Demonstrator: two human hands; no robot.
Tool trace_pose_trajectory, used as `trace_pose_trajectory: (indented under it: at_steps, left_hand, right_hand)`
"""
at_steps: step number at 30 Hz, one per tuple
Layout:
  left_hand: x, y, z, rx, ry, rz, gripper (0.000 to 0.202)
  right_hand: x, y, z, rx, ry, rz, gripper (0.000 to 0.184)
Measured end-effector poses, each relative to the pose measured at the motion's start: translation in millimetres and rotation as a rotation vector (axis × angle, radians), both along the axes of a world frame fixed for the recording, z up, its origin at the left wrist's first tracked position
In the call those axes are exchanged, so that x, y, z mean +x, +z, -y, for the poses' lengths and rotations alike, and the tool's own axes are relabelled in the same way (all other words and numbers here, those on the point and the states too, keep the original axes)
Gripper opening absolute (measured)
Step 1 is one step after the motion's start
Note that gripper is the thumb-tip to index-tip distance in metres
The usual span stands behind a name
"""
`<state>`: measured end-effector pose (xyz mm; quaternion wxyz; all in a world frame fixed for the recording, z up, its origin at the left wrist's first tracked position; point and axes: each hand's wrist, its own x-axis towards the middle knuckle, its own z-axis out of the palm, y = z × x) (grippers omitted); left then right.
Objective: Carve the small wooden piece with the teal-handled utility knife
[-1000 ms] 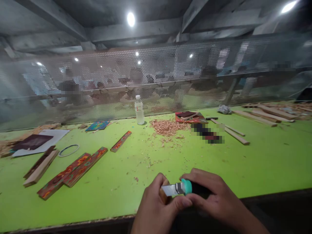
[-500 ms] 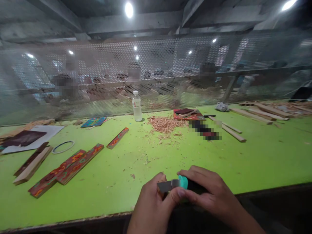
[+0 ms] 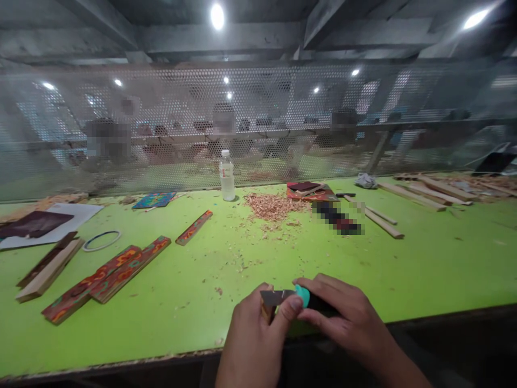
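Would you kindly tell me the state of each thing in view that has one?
Black-and-teal utility knife: blade extended, gripped by right hand
Small brown wooden piece: gripped by left hand
Clear plastic bottle: upright, white cap on
Tan wood shavings: loosely piled
Grey wad: crumpled
Red patterned wooden strips: lying flat

Right of the hands (image 3: 352, 313) the surface (image 3: 436, 269) lies open; painted boards (image 3: 131, 269) obstruct near left, shavings (image 3: 272, 207) and a bottle (image 3: 228, 182) far centre.
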<state>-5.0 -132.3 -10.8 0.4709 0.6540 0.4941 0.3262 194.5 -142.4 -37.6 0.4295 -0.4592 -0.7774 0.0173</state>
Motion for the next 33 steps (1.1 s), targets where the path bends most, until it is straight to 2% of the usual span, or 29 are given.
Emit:
trace_pose_trajectory:
  at_steps: [5,7,13,18,24,28,33]
  left_hand:
    - [3,-2.0,2,0.039,0.064,-0.104,0.055]
    - [1,-1.5,2,0.028,0.066,-0.097,0.055]
    - [-8,2.0,1,-0.04,-0.026,0.003,0.042]
    - [-8,0.7,3,-0.036,-0.055,0.046,0.042]
    - [-8,4.0,6,-0.065,-0.063,0.085,0.046]
    - [-10,3.1,5,-0.065,-0.085,0.054,0.041]
    - [-11,-0.8,5,-0.053,-0.134,0.155,0.039]
  right_hand:
    - [1,-2.9,1,-0.067,-0.186,-0.184,0.037]
    - [1,-2.1,1,-0.074,-0.2,-0.204,0.038]
    - [-1,1.4,1,-0.126,-0.129,-0.132,0.037]
    - [0,3.8,1,-0.129,-0.087,-0.123,0.038]
    - [0,9.9,1,-0.087,0.043,-0.079,0.037]
    - [-1,10.4,1,-0.061,0.076,-0.084,0.038]
    - [-1,9.9,1,-0.082,0.102,-0.059,0.042]
